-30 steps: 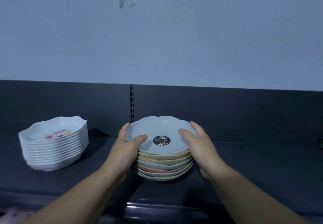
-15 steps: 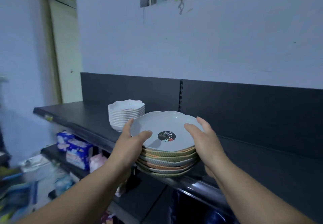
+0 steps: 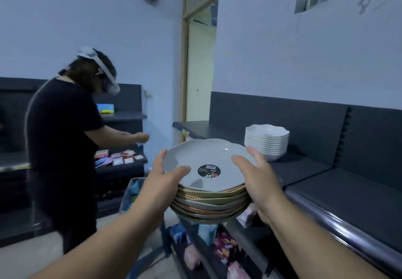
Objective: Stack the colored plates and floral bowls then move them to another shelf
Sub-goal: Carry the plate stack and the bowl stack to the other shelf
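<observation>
Both forearms reach forward, the left hand point(image 3: 162, 183) and right hand point(image 3: 256, 176) clasping opposite sides of the stack of plates point(image 3: 210, 191), thumbs lying over the top rim. The stack is in the air, clear of the shelf point(image 3: 326, 187), where the bowls point(image 3: 266, 142) stand.

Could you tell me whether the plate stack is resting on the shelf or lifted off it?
Lifted: both hands hold the plate stack clear of the shelf.
</observation>
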`<state>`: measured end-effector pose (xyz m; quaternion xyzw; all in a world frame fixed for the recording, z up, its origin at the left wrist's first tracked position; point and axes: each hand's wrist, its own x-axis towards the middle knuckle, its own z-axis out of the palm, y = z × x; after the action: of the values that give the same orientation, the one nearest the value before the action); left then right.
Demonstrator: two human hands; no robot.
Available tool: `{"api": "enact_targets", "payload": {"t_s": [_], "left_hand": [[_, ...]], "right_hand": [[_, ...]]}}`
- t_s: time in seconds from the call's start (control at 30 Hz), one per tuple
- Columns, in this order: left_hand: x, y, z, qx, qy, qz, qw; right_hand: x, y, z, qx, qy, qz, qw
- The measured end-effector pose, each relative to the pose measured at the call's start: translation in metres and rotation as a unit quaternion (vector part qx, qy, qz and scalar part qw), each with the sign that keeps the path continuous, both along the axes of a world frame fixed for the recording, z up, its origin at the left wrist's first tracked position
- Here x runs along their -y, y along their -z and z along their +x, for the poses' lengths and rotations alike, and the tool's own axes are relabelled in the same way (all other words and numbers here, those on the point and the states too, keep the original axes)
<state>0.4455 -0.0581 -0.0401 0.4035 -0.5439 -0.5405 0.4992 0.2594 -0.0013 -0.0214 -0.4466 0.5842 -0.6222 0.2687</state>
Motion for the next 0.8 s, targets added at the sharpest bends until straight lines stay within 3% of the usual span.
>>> {"api": "enact_targets", "payload": {"t_s": [0.43,0.8], "left_hand": [[-0.064,0.002,0.304,0.044,-0.255,0.019,0.966],[-0.092,0.022,0.452,0.046,-0.390,0.035,0.919]], "right_hand": [[0.035,0.012,0.298,0.001,-0.247,0.046,0.968],[0.057,0.039,0.469,0.024,-0.381,0.072,0.922]]}}
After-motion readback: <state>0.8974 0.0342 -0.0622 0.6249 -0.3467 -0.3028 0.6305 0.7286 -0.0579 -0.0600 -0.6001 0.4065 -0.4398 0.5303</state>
